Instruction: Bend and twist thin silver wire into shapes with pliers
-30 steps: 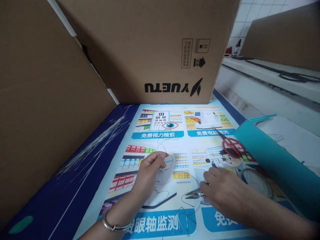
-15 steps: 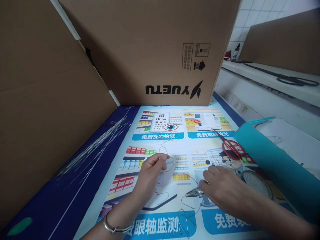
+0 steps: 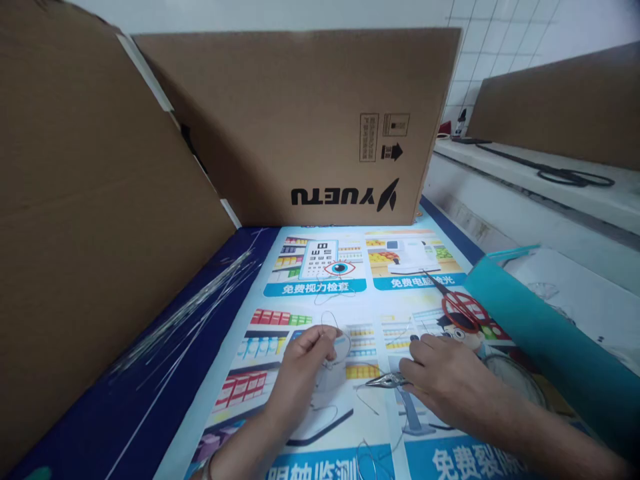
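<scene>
My left hand point(image 3: 311, 357) is closed in a pinch on a thin bent wire point(image 3: 349, 341), which loops out around its fingertips. My right hand point(image 3: 443, 377) is wrapped round a pair of needle-nose pliers point(image 3: 387, 381). The pliers' jaws point left toward my left hand and look closed; their handles are hidden in my palm. A short piece of wire point(image 3: 367, 400) shows just below the jaws. More bent wire pieces point(image 3: 369, 460) lie on the printed sheet nearer to me.
Red-handled scissors point(image 3: 463, 312) lie beyond my right hand. A coil of wire point(image 3: 517, 373) is partly behind my right forearm. At right stands a teal-edged box point(image 3: 545, 327). Straight wires point(image 3: 200, 300) lie on the left. Cardboard panels point(image 3: 300, 100) rise behind and left.
The view has tilted up, so the panel's top edge shows. The pliers' jaws have closed and turned more level. Both hands keep their grips.
</scene>
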Demonstrator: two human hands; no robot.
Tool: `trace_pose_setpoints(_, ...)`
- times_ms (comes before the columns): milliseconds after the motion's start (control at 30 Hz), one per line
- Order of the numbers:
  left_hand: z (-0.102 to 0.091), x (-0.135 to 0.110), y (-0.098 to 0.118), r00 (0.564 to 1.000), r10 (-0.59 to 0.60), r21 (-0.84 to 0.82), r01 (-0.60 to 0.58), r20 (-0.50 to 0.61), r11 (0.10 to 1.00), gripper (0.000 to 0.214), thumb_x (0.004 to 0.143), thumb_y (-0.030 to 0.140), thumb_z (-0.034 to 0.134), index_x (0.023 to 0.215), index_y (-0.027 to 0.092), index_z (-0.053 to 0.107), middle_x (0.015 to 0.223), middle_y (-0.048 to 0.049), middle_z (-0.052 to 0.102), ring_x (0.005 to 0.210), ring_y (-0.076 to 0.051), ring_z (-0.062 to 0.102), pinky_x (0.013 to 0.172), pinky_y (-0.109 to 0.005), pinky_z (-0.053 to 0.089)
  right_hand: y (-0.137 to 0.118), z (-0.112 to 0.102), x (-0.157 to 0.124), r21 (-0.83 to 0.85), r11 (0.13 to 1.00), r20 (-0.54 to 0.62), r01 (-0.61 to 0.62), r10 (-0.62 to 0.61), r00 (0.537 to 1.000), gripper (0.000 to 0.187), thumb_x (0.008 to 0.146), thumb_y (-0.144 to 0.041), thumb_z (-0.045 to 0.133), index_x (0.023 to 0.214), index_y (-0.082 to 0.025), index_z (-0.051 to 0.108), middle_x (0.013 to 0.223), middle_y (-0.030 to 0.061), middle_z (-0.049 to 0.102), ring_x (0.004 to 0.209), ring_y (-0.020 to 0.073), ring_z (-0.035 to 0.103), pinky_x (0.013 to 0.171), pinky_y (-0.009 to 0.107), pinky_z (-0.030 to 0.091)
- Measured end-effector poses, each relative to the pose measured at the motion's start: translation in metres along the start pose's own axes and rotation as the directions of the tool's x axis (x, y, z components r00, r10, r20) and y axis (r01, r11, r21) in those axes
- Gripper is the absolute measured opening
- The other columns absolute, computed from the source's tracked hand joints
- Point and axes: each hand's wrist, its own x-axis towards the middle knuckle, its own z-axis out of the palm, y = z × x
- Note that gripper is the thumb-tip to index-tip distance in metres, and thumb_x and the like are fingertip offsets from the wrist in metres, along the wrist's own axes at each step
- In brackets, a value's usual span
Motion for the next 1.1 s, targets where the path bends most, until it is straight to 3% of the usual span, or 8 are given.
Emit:
trace_pose_setpoints(133, 0.005, -0.006, -0.001, 0.997, -0.069, -0.032, 0.07, 0.043, 0.997, 0.023, 0.081, 0.032, 0.051, 0.064, 0.019, 0.056, 0.062, 0.0009, 0.051, 0.083, -0.017, 0.051, 0.073, -0.024, 0.034, 0.002, -0.003, 0.002, 0.011, 0.994, -0.157, -0.108, 0.109, 0.982, 0.008, 0.08, -0.027, 0.056, 0.076, -0.02, 0.055, 0.073, 0.0028, 0.053, 0.07, 0.0179, 0.046, 0.058, 0.029, 0.025)
trace_pose_setpoints(300, 0.016, -0.019, 0.003, 0.986, -0.141, -0.081, 0.148, 0.085, 0.986, 0.028, 0.081, 0.043, 0.051, 0.078, 0.017, 0.062, 0.06, 0.0016, 0.05, 0.062, -0.013, 0.045, 0.062, -0.024, 0.034, 0.005, -0.003, 0.002, 0.017, 0.985, -0.32, -0.172, 0.168, 0.932, 0.01, 0.083, -0.028, 0.051, 0.079, -0.02, 0.056, 0.073, 0.0037, 0.053, 0.07, 0.0179, 0.046, 0.059, 0.03, 0.025)
trace_pose_setpoints(433, 0.024, -0.028, 0.01, 0.97, -0.227, -0.157, 0.237, 0.082, 0.959, 0.033, 0.078, 0.045, 0.052, 0.085, 0.015, 0.064, 0.058, 0.0008, 0.051, 0.059, -0.013, 0.045, 0.059, -0.024, 0.034, 0.007, 0.0, 0.002, 0.006, 0.979, -0.342, -0.204, 0.193, 0.919, 0.012, 0.083, -0.029, 0.052, 0.078, -0.019, 0.056, 0.072, 0.0042, 0.052, 0.071, 0.0182, 0.046, 0.06, 0.03, 0.027)
trace_pose_setpoints(767, 0.03, -0.035, 0.009, 0.898, -0.367, -0.237, 0.422, 0.242, 0.875, 0.039, 0.072, 0.05, 0.059, 0.076, 0.012, 0.064, 0.049, 0.0002, 0.052, 0.047, -0.011, 0.045, 0.052, -0.024, 0.035, 0.011, 0.003, 0.003, -0.086, 0.977, -0.41, -0.194, 0.142, 0.901, 0.014, 0.084, -0.029, 0.05, 0.078, -0.019, 0.058, 0.069, 0.004, 0.051, 0.069, 0.0182, 0.044, 0.062, 0.031, 0.029)
trace_pose_setpoints(1100, 0.03, -0.039, 0.012, 0.889, -0.358, -0.253, 0.431, 0.287, 0.866, 0.042, 0.071, 0.051, 0.058, 0.071, 0.01, 0.066, 0.045, -0.0007, 0.053, 0.042, -0.011, 0.046, 0.047, -0.023, 0.034, 0.009, 0.009, 0.002, -0.106, 0.985, -0.466, -0.139, 0.075, 0.881, 0.011, 0.082, -0.026, 0.053, 0.083, -0.017, 0.059, 0.069, 0.0038, 0.052, 0.069, 0.0175, 0.045, 0.064, 0.031, 0.032)
